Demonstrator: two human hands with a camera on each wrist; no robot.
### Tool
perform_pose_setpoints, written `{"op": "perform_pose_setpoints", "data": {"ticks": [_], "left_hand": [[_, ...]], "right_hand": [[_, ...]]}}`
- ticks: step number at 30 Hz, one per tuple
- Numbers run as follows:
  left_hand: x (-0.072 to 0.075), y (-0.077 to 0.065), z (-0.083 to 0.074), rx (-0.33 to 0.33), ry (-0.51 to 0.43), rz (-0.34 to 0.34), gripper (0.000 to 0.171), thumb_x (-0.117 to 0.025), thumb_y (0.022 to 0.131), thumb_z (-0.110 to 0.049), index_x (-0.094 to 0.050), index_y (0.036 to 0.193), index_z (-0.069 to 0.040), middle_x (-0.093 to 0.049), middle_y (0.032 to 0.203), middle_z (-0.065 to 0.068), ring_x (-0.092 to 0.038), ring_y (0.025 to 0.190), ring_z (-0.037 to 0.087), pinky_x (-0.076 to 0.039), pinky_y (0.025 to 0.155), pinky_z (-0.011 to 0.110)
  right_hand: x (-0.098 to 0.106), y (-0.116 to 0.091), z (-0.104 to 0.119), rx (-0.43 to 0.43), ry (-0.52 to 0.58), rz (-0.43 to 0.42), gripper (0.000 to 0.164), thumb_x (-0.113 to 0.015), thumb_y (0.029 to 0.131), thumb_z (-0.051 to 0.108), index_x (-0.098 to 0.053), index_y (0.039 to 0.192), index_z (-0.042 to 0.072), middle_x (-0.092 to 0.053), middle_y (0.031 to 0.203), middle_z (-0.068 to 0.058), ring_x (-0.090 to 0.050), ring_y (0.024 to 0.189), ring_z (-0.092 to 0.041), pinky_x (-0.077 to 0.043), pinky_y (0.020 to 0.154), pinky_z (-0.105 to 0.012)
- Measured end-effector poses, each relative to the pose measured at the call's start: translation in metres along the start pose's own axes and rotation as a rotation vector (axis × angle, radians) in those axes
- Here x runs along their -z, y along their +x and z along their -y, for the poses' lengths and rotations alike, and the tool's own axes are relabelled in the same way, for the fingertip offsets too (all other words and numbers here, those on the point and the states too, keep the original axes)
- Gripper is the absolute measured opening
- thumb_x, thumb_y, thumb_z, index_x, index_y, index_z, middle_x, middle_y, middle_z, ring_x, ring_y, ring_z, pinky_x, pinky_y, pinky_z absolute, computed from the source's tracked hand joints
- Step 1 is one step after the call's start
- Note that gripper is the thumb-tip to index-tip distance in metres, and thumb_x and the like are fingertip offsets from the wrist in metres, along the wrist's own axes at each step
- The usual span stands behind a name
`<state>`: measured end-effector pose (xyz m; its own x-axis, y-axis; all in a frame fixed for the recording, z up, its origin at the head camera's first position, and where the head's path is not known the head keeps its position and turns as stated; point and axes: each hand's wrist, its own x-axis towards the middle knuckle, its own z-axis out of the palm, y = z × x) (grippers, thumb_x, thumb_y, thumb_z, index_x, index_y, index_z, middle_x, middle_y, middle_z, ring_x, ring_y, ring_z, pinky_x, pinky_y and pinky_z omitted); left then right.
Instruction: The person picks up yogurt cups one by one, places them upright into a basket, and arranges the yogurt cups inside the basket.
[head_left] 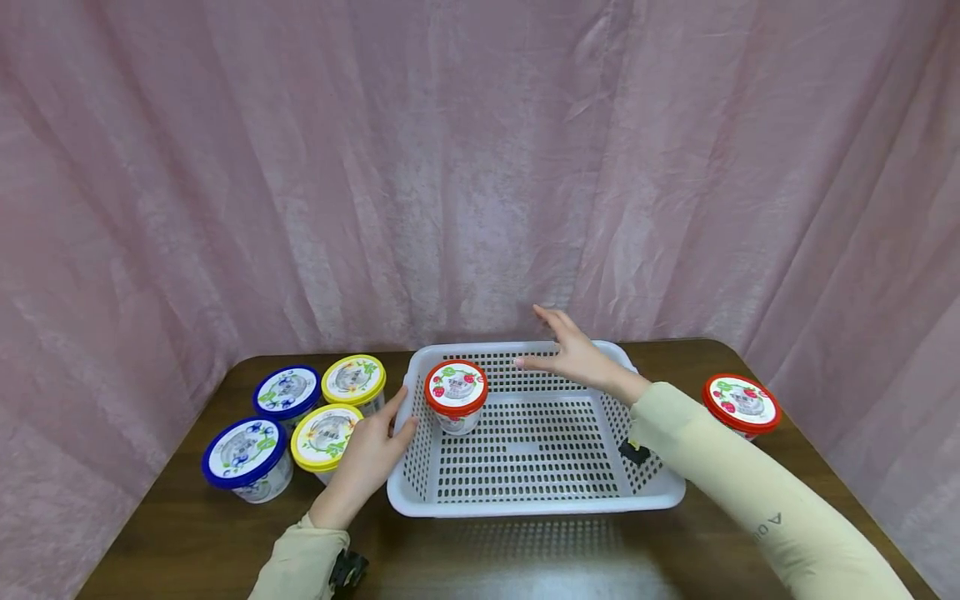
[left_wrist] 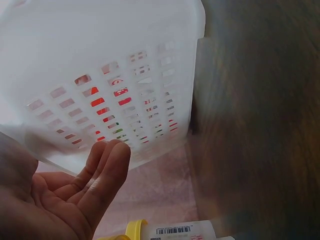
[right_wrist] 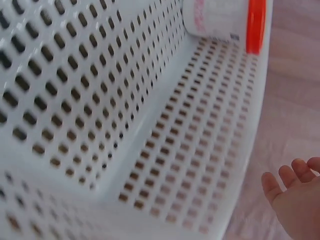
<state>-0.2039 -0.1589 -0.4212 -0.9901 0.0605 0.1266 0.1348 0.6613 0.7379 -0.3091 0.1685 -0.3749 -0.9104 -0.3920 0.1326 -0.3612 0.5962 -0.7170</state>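
Note:
A white perforated basket (head_left: 525, 503) stands mid-table, holding one red-lidded tub (head_left: 456, 388) upright at its left end. My left hand (head_left: 372, 454) is at the basket's left rim; in the left wrist view its fingers (left_wrist: 107, 170) lie near the outer wall, slightly bent, with nothing gripped. Over the basket's back right part hovers my right hand (head_left: 573, 354), thumb and fingers spread and holding nothing. In the right wrist view that hand (right_wrist: 300, 200) shows beyond the rim, apart from the red-lidded tub (right_wrist: 220, 20).
Left of the basket stand two blue-lidded tubs (head_left: 247, 454) (head_left: 288, 392) and two yellow-lidded tubs (head_left: 326, 437) (head_left: 354, 379). Another red-lidded tub (head_left: 741, 403) sits at the table's right, beside my right sleeve (head_left: 720, 450). A pink curtain (head_left: 480, 167) hangs behind the table (head_left: 420, 558).

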Motion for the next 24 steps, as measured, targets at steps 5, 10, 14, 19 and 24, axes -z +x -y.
{"op": "perform_pose_setpoints", "data": {"ticks": [5,10,14,19,24], "left_hand": [[0.000,0.000,-0.001,0.001,-0.010,0.006,0.061,-0.062,0.101,-0.023,-0.040,0.154,-0.003,-0.063,0.129,0.026,-0.072,0.089,0.026,-0.061,0.071,0.038],[0.001,0.000,0.000,0.005,-0.013,0.010,0.062,-0.062,0.101,-0.023,-0.039,0.154,-0.003,-0.063,0.130,0.026,-0.072,0.089,0.026,-0.061,0.071,0.039],[0.002,0.000,0.001,0.003,-0.009,0.013,0.062,-0.062,0.101,-0.023,-0.039,0.154,-0.003,-0.064,0.127,0.026,-0.071,0.085,0.023,-0.061,0.069,0.037],[0.002,0.001,0.001,0.001,-0.009,0.012,0.061,-0.062,0.101,-0.023,-0.039,0.154,-0.003,-0.064,0.127,0.025,-0.071,0.084,0.022,-0.061,0.069,0.037],[0.001,0.000,0.002,-0.007,-0.021,0.010,0.061,-0.062,0.101,-0.023,-0.039,0.154,-0.003,-0.064,0.127,0.026,-0.071,0.085,0.023,-0.061,0.070,0.038]], "right_hand": [[0.026,-0.009,-0.005,-0.006,0.017,-0.021,0.107,-0.074,0.086,0.056,-0.011,0.163,0.020,-0.021,0.162,-0.008,-0.030,0.143,-0.037,-0.034,0.110,-0.060],[0.053,-0.016,-0.010,-0.012,0.027,-0.076,0.107,-0.074,0.087,0.055,-0.010,0.163,0.017,-0.020,0.161,-0.010,-0.027,0.144,-0.037,-0.032,0.112,-0.057],[0.073,-0.023,-0.016,-0.019,0.010,-0.121,0.106,-0.075,0.088,0.051,-0.010,0.163,0.013,-0.020,0.161,-0.012,-0.027,0.144,-0.035,-0.029,0.115,-0.055],[0.095,-0.041,-0.023,-0.049,0.000,-0.168,0.105,-0.075,0.089,0.049,-0.010,0.163,0.015,-0.021,0.161,-0.012,-0.031,0.141,-0.037,-0.031,0.112,-0.056],[0.114,-0.061,-0.034,-0.070,-0.032,-0.230,0.105,-0.076,0.089,0.045,-0.008,0.163,0.015,-0.023,0.159,-0.016,-0.035,0.135,-0.042,-0.033,0.109,-0.059]]}}
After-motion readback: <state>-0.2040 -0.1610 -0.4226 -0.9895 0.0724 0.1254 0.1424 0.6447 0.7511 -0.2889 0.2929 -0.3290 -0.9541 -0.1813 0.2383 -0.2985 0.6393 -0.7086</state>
